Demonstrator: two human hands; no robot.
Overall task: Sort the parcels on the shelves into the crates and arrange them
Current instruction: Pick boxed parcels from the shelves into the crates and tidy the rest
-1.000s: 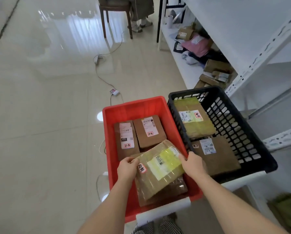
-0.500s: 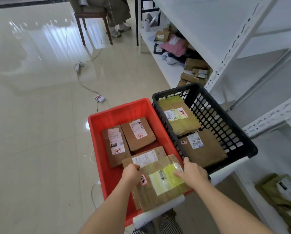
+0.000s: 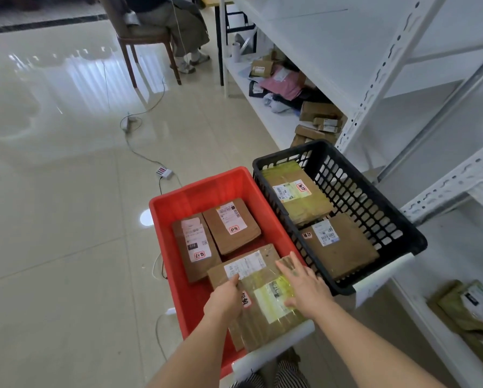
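A red crate [image 3: 201,189] and a black mesh crate [image 3: 374,203] stand side by side in front of me. The red crate holds several brown parcels; the nearest one, a taped parcel with a yellow-green label [image 3: 268,306], lies at its near end on top of another parcel [image 3: 245,264]. My left hand [image 3: 226,298] grips this taped parcel's left edge. My right hand [image 3: 304,287] lies flat on its right side, fingers straight. Two parcels lie in the black crate, a taped one [image 3: 296,191] behind a brown one [image 3: 338,245].
White metal shelving [image 3: 374,88] runs along the right. More parcels [image 3: 318,119] lie on its low shelf further back, and some [image 3: 470,306] on the shelf at my right. A cable [image 3: 139,152] crosses the tiled floor. A person sits on a chair [image 3: 142,37] far back.
The taped parcel has gone from tilted above the red crate to lying flat at its near end. My right hand has opened flat on it. The view has tilted up.
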